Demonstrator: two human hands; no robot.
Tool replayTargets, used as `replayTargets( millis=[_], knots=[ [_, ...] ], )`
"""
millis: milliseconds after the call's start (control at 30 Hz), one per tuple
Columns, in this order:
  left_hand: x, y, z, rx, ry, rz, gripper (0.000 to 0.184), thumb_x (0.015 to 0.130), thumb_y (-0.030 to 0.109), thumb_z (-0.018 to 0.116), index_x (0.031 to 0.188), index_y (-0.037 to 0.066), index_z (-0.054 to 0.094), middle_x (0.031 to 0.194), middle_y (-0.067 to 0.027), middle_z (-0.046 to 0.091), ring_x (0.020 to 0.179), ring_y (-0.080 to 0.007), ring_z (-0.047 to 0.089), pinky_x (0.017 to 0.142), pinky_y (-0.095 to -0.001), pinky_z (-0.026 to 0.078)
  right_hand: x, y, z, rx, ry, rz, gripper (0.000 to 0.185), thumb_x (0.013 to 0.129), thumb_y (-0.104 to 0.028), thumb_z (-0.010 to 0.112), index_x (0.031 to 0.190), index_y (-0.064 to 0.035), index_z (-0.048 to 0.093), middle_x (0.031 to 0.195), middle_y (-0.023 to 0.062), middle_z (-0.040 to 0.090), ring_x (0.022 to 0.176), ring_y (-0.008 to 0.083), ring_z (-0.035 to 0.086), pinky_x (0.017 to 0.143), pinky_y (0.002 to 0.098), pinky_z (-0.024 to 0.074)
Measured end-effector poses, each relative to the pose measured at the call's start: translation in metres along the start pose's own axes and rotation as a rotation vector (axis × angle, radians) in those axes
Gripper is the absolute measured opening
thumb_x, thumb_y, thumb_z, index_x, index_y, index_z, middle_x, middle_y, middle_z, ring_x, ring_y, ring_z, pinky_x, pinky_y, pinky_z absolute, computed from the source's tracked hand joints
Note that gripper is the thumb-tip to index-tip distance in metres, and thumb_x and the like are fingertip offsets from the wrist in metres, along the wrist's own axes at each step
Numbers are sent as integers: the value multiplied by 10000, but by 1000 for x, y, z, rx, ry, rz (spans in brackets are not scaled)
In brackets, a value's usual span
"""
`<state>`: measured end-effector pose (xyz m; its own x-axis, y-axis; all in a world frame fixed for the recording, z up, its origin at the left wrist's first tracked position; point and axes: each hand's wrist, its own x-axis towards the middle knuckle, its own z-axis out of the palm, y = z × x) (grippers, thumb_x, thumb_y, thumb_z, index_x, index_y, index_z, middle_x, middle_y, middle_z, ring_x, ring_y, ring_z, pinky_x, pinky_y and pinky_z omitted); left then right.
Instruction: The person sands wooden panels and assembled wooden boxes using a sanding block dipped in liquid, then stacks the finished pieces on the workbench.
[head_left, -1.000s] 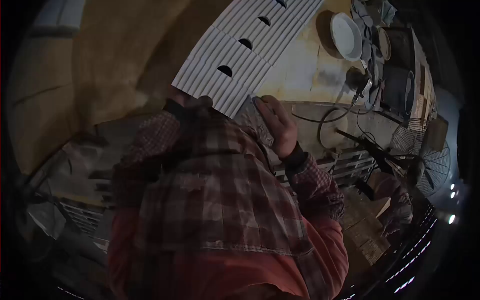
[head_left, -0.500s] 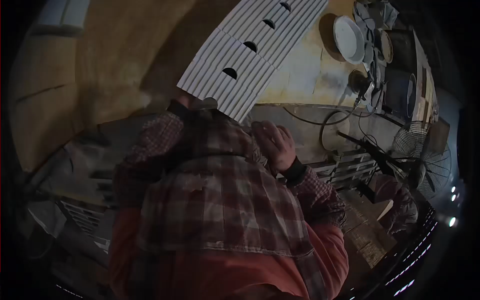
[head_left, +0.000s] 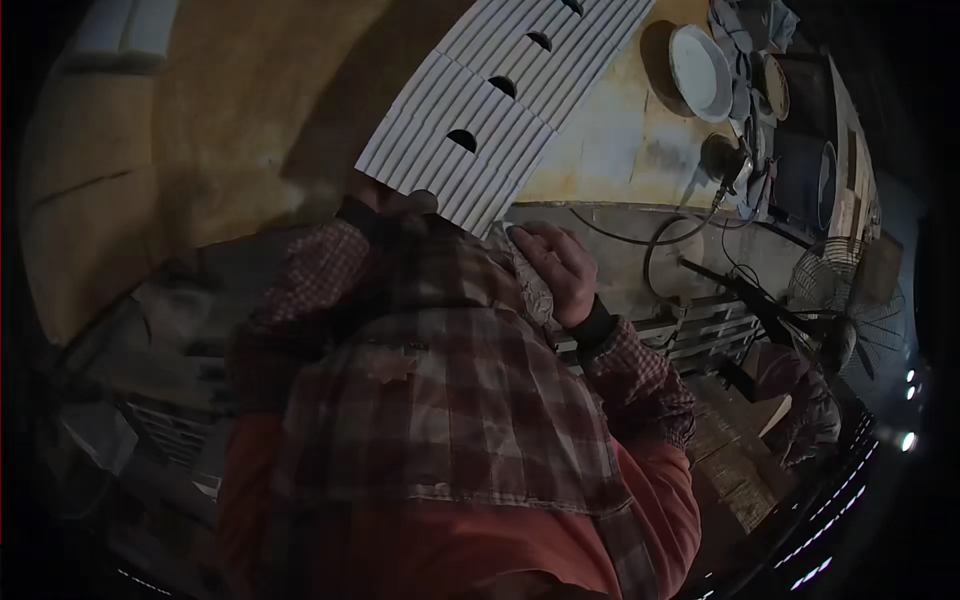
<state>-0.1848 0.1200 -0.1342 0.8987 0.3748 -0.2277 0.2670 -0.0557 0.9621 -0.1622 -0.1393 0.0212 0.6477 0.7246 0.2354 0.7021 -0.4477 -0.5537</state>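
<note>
Ribbed stack: pale grooved pieces (head_left: 522, 112) in a slanting row on the table (head_left: 590, 165), four dark half-round openings showing; near end points at the wearer. Landmark for everything below.
Left hand (head_left: 375, 194): at the near-left corner of the stack. Mostly in shadow, fingers not readable; can't tell if it grips, presses or just rests.
Dark rounded thing (head_left: 422, 201): against the near edge of the stack, beside left hand. Too dim to identify.
Right hand (head_left: 563, 268): just beyond the near-right corner of the stack. Fingers bent and close together, looks closed on crumpled grey material (head_left: 532, 285).
Crumpled grey material: hangs below the near-right corner, between right hand and apron (head_left: 430, 420). Cloth or film, can't tell; contact with the stack unclear.
Basin (head_left: 699, 72): right of the stack, well apart, on the table.
Hose (head_left: 690, 236): right of the near end, looping past the table edge.
Fan (head_left: 840, 335): far right of the stack, lower.
Step in hand: my read, handwork at the stack's near end, one hand per corner.
Next move calls for: steady left corner, controlled right-hand grip, no knock to the row's alignment.
</note>
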Motion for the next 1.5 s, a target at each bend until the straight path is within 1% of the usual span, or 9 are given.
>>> replayTargets(
  millis=[67,100,400,467,767,1000,1367,1467,1500],
  knots=[
    [9,-7,-7,624,-116,166,308,776,199,588,1031,28,572,936,-98,624,847,-219,599,704,-303,471,2,3,1,114,129,113,405,645,-40,560,1050,-29,567,1070,106,511,792,250,552,718,349,445],
    [6,-2,-3,33,-90,28,286,765,191,590,996,22,581,900,-121,626,816,-241,605,678,-304,472,13,0,-7,101,74,145,416,634,-18,555,1050,-36,568,1048,108,523,815,255,552,734,349,443],
    [6,0,-1,479,32,239,231,735,193,582,882,16,603,804,-177,611,732,-326,589,607,-337,470,-2,-1,-1,404,4,78,299,703,-16,569,1002,-10,577,1009,138,544,730,200,568,629,303,456],
    [12,-16,-3,566,15,347,239,731,197,591,885,14,603,819,-181,611,733,-323,593,602,-339,471,-7,-7,3,1060,129,778,94,792,-21,545,858,29,589,740,78,576,592,133,518,505,247,395],
    [11,-13,-6,722,-35,392,260,734,215,600,889,7,610,873,-139,622,788,-254,606,655,-320,473,21,-16,7,1207,452,1236,215,792,-47,555,580,-7,543,520,33,510,419,99,447,405,244,337],
    [10,-3,-5,476,40,277,238,723,207,616,873,23,622,851,-142,621,776,-275,599,651,-318,475,6,-3,11,334,222,170,281,700,9,576,981,-10,583,903,113,537,705,169,536,571,250,416],
    [9,-5,1,156,77,236,246,747,214,579,900,25,617,871,-147,618,805,-269,594,689,-339,474,13,-14,2,116,30,50,449,607,-67,598,1052,-13,566,1061,128,505,813,266,554,671,343,461],
    [14,-3,-9,855,-56,446,275,767,201,566,953,-1,595,919,-120,623,836,-245,594,708,-348,471,11,-11,-2,64,-48,23,469,601,-71,598,1063,-6,549,1047,130,506,823,274,550,665,348,459],
    [13,-6,-1,151,19,187,253,747,203,578,915,17,609,875,-124,625,804,-259,595,685,-344,475,8,-11,-3,42,-80,-3,459,610,-68,593,1063,-9,546,1050,128,502,825,271,549,662,348,459]
  ],
)
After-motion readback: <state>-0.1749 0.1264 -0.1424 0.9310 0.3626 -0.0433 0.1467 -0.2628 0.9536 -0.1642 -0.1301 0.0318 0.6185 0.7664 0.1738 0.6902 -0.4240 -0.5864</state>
